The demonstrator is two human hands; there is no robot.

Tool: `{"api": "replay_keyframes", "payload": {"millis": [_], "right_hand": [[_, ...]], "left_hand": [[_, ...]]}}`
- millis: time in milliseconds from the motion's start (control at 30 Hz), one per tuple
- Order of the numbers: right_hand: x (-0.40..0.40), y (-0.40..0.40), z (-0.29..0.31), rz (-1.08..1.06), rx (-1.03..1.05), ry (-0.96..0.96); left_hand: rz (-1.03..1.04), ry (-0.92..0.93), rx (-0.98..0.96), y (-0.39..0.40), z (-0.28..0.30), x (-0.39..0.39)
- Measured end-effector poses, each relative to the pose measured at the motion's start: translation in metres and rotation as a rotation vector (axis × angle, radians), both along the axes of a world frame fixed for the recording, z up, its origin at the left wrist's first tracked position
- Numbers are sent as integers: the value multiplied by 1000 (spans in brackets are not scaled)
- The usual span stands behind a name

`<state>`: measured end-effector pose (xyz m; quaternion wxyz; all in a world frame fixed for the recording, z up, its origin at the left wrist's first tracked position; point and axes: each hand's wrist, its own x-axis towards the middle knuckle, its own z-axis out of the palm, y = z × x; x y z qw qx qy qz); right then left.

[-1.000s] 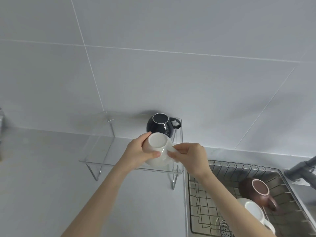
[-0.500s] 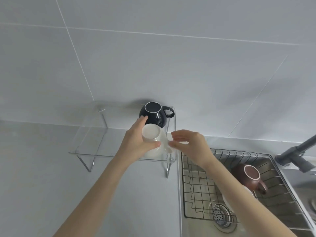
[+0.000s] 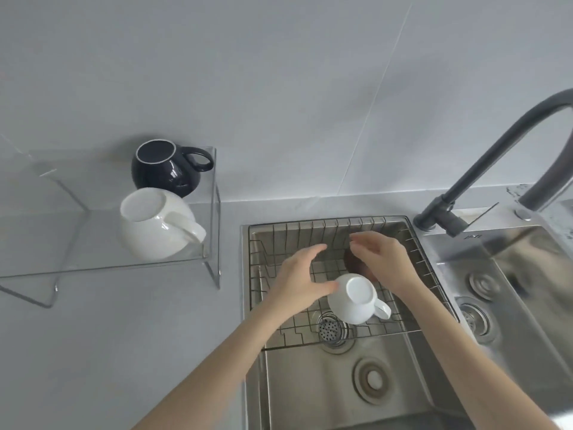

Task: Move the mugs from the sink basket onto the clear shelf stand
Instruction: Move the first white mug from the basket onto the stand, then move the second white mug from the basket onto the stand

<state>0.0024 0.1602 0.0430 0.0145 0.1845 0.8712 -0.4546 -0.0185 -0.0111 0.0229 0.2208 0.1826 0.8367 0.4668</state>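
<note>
White mug [image 3: 355, 301] in sink basket [image 3: 313, 231]; both hands spread above, grip empty.

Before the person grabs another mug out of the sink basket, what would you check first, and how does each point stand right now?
1. Mugs left in the sink basket: ok; white mug and a brown mug, mostly hidden.
2. Left hand free: ok, open beside the white mug.
3. Right hand free: ok, open above the brown mug.
4. Room on the clear shelf stand: ok, its left part is bare.
5. Placed mugs settled: ok; black mug and cream mug rest upside down.
6. Brown mug's handle position: cannot tell.
</note>
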Motion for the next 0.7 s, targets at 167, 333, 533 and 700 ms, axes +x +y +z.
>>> {"api": "replay_keyframes", "payload": {"millis": [167,333,533,700], "right_hand": [[27,48,-56,-25,41,-239],[43,68,-94,39,116,-425],[47,69,-113,-34,145,-369],[48,67,-110,-74,31,-301]], "left_hand": [[-74,-168,-119,41,-54,5],[-79,-246,-185,61,-86,5],[25,-268,-104,74,-106,11],[61,-245,-70,69,-111,7]]}}
